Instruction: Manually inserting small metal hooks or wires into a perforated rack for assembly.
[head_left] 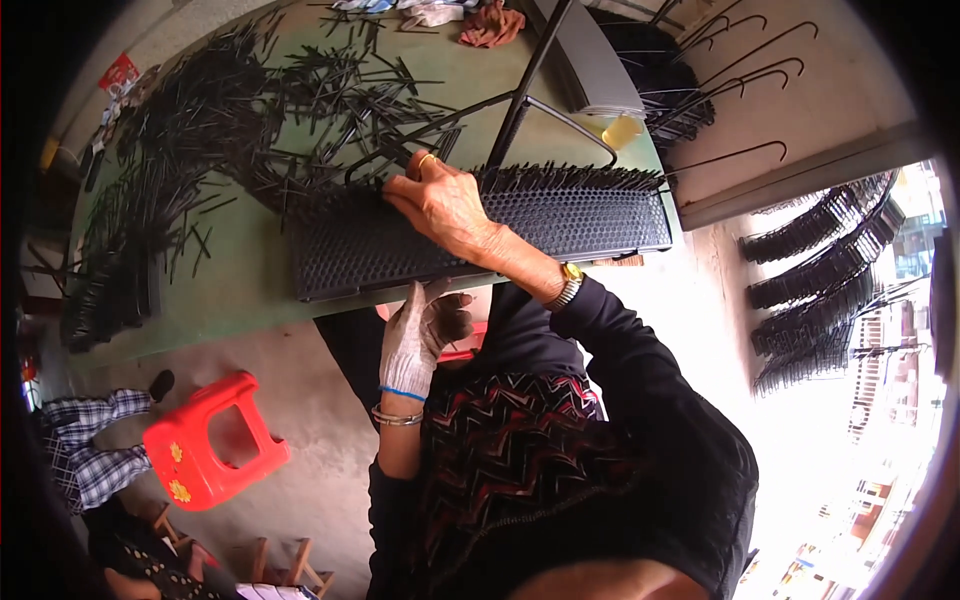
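Observation:
A black perforated rack (560,225) lies along the near edge of a green table (250,290), with a row of thin black sticks (570,178) standing in its far side. My left hand (420,335), in a worn grey glove, grips the rack's near edge from below. My bare right hand (440,205), with a ring and a gold wristwatch, lies on top of the rack's left half. Its fingers curl on loose black sticks (375,185) at the rack's far edge.
A big heap of loose black sticks (230,110) covers the table's left and far side. A yellow cup (622,130), an orange cloth (490,25) and hooked black rods (740,75) lie beyond. A red stool (205,440) and another person's plaid-trousered legs (85,450) are lower left. Filled racks (820,290) stack up on the right.

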